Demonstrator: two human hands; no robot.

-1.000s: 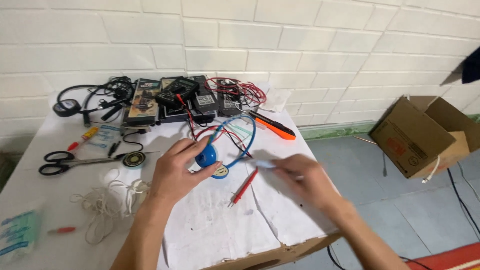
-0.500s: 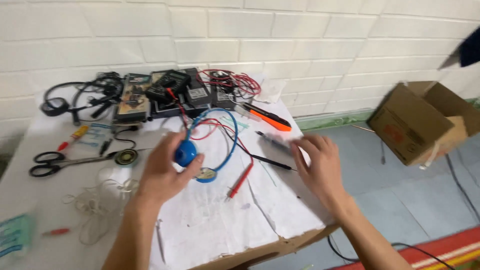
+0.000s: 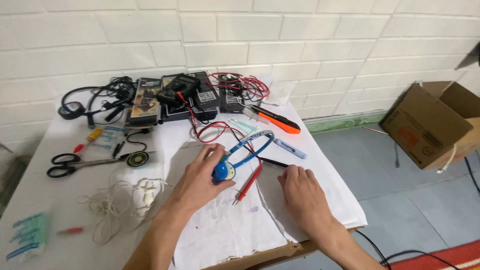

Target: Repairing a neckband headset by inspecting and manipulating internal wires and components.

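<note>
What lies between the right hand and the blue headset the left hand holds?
Only the red probe and a black probe on the paper between the right hand and the headset; left hand grips its earcup.

One head-worn camera looks down and forward from close above the paper-covered white tabletop (image 3: 320, 165), facing the white brick wall (image 3: 300, 45); both forearms enter from below.
</note>
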